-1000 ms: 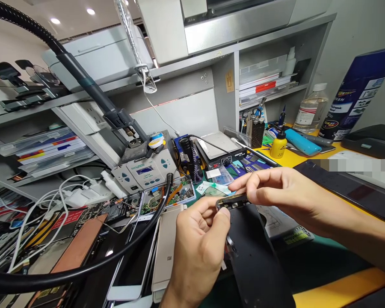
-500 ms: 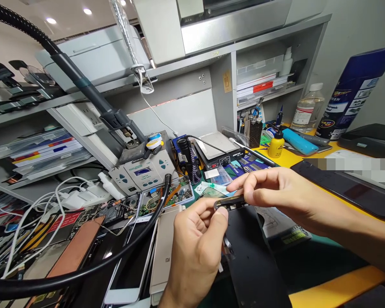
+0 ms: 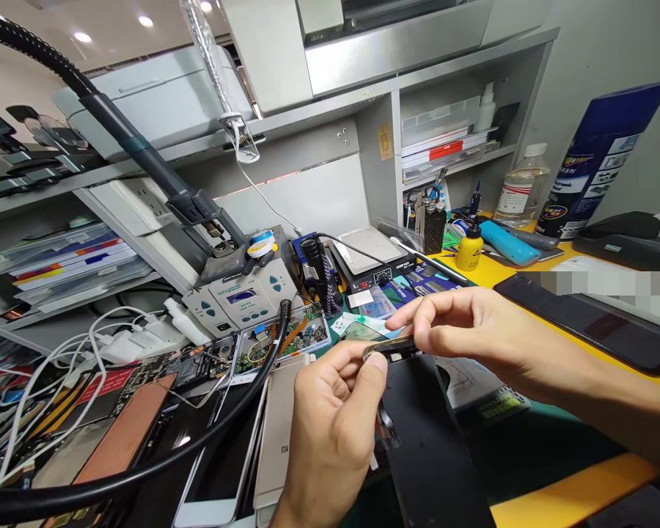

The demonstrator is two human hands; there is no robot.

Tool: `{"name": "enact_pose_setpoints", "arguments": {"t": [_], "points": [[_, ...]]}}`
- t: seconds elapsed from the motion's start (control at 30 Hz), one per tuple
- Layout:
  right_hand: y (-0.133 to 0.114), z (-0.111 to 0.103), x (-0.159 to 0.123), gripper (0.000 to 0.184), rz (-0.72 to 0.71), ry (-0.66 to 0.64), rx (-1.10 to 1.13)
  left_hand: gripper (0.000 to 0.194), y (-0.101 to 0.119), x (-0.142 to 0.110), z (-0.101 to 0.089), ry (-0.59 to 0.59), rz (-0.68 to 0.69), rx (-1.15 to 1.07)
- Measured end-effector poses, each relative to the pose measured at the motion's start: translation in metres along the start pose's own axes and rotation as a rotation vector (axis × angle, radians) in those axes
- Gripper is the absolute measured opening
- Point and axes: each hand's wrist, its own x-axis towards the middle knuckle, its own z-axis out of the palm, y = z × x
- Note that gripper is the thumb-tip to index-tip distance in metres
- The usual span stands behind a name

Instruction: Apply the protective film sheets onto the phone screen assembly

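Note:
My left hand (image 3: 335, 425) is closed round the top left corner of a black phone (image 3: 429, 440) that I hold tilted over the bench. Its thumb and forefinger pinch the phone's upper edge. My right hand (image 3: 473, 330) reaches in from the right. Thumb and fingers are pinched on the same top edge of the phone, close to my left thumb. The phone's lower part runs down toward the frame's bottom edge.
Several phones and boards (image 3: 275, 440) lie at lower left beside white cables (image 3: 88, 345). A soldering station (image 3: 242, 297), a hot plate (image 3: 368, 257), a yellow bottle (image 3: 469, 249), a clear bottle (image 3: 520, 187) and a black flexible arm (image 3: 143, 158) stand behind.
Both hands have stayed pinched on the phone's top edge. The view has shifted slightly, so the bench objects sit a little further left.

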Motion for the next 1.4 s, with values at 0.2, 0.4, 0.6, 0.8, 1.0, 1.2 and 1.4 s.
{"name": "enact_pose_setpoints", "arguments": {"t": [0.2, 0.4, 0.6, 0.8, 1.0, 1.2, 1.4], "points": [[-0.002, 0.0017, -0.0006, 0.018, 0.025, 0.02, 0.01, 0.029, -0.0017, 0.001, -0.0019, -0.013, -0.004, -0.002], [-0.0011, 0.0022, 0.0004, 0.021, 0.006, 0.014, 0.021, 0.029, -0.0011, 0.0009, -0.0023, -0.022, -0.003, 0.009], [-0.0013, 0.0016, -0.0005, 0.021, 0.011, 0.019, 0.011, 0.028, -0.0002, 0.0004, -0.0005, 0.0, -0.003, -0.009], [-0.0011, 0.0019, 0.0002, 0.021, 0.002, 0.016, 0.019, 0.03, -0.0023, 0.0013, -0.0035, -0.018, -0.004, 0.024], [-0.0023, 0.0019, -0.0005, 0.019, 0.02, 0.01, 0.027, 0.032, -0.003, 0.0014, -0.0047, -0.022, -0.012, 0.043], [-0.0023, 0.0028, -0.0007, 0.016, 0.023, 0.011, 0.05, 0.032, -0.0051, 0.002, -0.0067, -0.035, -0.013, 0.054], [-0.0008, 0.0029, 0.001, 0.013, 0.031, 0.008, 0.078, 0.032, -0.0058, 0.0015, -0.0063, -0.021, 0.004, 0.052]]}}
